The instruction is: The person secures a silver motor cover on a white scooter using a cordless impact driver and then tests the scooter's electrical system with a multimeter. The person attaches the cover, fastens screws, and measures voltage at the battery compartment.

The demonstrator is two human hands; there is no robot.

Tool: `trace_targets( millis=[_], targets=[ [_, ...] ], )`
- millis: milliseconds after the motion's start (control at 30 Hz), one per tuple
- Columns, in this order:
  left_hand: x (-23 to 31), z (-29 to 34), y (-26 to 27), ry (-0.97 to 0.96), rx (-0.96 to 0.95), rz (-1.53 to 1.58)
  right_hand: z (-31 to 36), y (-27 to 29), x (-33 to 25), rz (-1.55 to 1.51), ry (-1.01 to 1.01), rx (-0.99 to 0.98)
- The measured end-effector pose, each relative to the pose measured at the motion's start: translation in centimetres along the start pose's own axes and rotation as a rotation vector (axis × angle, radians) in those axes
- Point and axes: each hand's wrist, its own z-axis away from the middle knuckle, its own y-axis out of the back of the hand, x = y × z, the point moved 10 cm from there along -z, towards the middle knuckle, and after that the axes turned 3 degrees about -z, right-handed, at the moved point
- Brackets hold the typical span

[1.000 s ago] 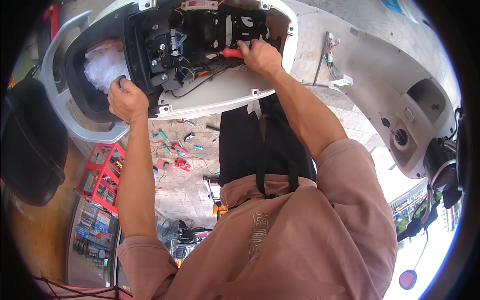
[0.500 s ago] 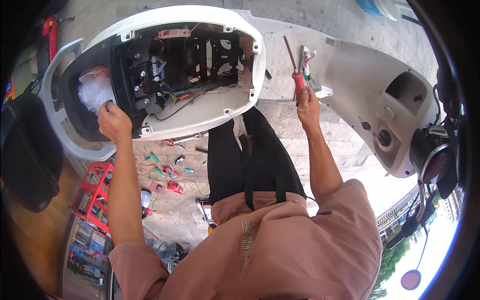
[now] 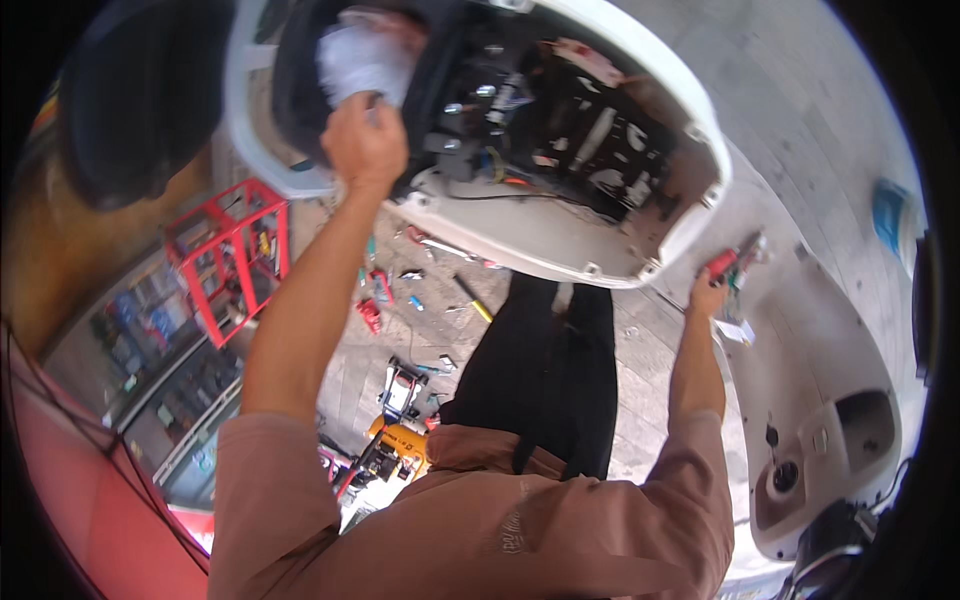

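Right grip (image 3: 708, 295) around oblong handle (image 3: 719, 266)

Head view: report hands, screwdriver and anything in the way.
Right hand gripping red-handled screwdriver, outside the open white body. Left hand by the white plastic bag, grip unclear. Wires beside screwdriver, blurred.

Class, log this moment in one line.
left hand: beside white plastic bag; right hand: holds red-handled screwdriver; white scooter body: open

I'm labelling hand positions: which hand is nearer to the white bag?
Left. The left hand is just below the bag in the picture; the right hand is far to the lower right.
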Motion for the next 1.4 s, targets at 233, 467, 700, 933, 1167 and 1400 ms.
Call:
trace_targets(
  millis=[233, 467, 700, 933, 1167, 1400],
  targets=[
    [1.1, 0.1, 2.7, 0.044, 0.135, 0.112, 9.4, 4.3, 0.1, 0.008, 0.079, -0.456],
    [3.8, 6.6, 12.0, 0.227, 0.277, 0.653, 25.8, 5.6, -6.5, -0.154, -0.146, -0.993],
    [6.1, 30.0, 5.9, 0.523, -0.339, 0.750, 42.3, 5.9, -37.0, -0.590, 0.097, -1.534],
    [6.1, 37.6, -2.2, 1.633, -0.592, 1.734, 48.6, 10.0, -41.2, -0.325, 1.511, -1.345],
    [-8.4, 58.9, 3.4, 2.013, -0.010, 1.398, 26.2, 2.5, -11.8, 1.058, 0.970, -1.349],
    [-13.2, 87.9, 15.2, 2.523, -0.402, 0.616, 16.5, 3.7, -6.9, 1.106, 0.753, -1.211]
  ],
)
